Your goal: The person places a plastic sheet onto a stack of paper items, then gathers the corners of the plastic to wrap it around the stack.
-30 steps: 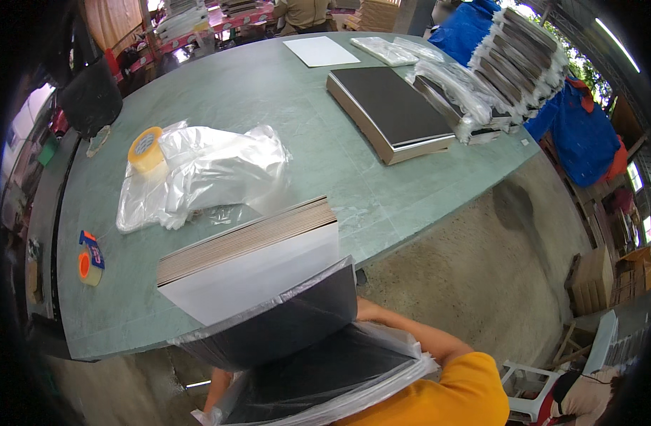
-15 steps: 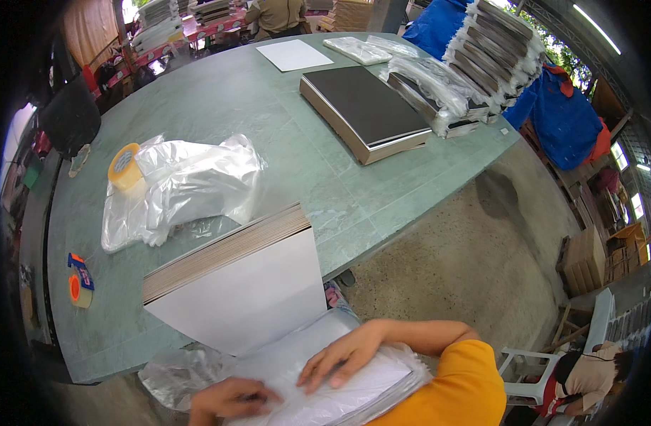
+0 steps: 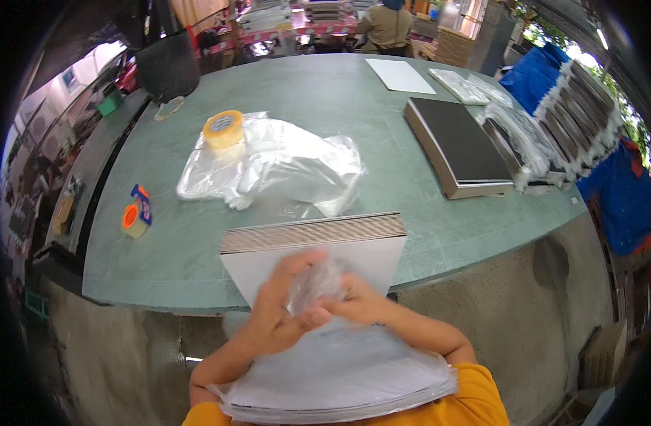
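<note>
Between my two hands is a crumpled bunch of clear plastic (image 3: 315, 284), which looks like the gathered end of a plastic bag. My left hand (image 3: 279, 305) curls round it from the left. From the right, my right hand (image 3: 357, 299) pinches it; both are slightly blurred. Below them, a stack of white sheets in a clear plastic bag (image 3: 332, 380) rests against my body. Just beyond my hands a thick stack of boards (image 3: 315, 238) stands at the table's near edge, brown layered edges up and white face toward me. My hands partly cover that face.
On the green table (image 3: 382, 163) lie loose clear plastic bags (image 3: 290, 160) with a yellow tape roll (image 3: 224, 129) on them. A small tape dispenser (image 3: 136, 213) is at left. A black-topped board stack (image 3: 460, 145), a white sheet (image 3: 400, 75) and wrapped stacks (image 3: 577, 121) occupy the right.
My hands have risen from lying on the bagged stack to gripping bunched plastic in front of the boards. The view has turned right, so the table things appear farther right.
</note>
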{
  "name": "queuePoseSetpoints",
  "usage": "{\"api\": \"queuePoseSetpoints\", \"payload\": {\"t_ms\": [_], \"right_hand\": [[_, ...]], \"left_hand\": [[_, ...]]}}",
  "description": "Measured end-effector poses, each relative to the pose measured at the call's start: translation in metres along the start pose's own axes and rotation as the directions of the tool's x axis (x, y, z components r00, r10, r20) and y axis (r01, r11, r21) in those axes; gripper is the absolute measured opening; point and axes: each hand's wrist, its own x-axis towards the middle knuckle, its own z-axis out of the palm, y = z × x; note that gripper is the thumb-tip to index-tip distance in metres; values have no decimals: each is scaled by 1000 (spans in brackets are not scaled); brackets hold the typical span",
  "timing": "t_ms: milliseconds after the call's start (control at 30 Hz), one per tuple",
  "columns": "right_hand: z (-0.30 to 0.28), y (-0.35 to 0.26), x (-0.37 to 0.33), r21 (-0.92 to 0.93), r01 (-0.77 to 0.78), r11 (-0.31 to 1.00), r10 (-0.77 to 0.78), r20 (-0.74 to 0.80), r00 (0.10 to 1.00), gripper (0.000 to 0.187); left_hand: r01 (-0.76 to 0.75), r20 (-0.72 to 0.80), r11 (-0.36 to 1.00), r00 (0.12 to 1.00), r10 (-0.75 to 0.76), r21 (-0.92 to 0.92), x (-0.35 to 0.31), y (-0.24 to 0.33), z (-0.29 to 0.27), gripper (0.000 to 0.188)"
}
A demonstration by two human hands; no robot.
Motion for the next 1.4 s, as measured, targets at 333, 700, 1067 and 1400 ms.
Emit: {"api": "queuePoseSetpoints", "payload": {"t_ms": [333,700,1067,1400], "right_hand": [[-8,-9,-20,-144,-43,989,73,208,975,29],[5,-36,-16,-661,163,732,-316,-118,941,13],[0,-28,-7,275,-93,957,122,-89,989,16],[-4,-36,-15,322,-109,941,144,-86,986,21]], "left_hand": [[308,-310,939,887,-341,-153,-13,-6,-48,15],[457,-190,859,887,-421,231,-16,-11,-51,17],[247,100,925,953,-286,288,-18,22,-17,13],[228,-767,868,598,233,441,-36,22,-90,11]]}}
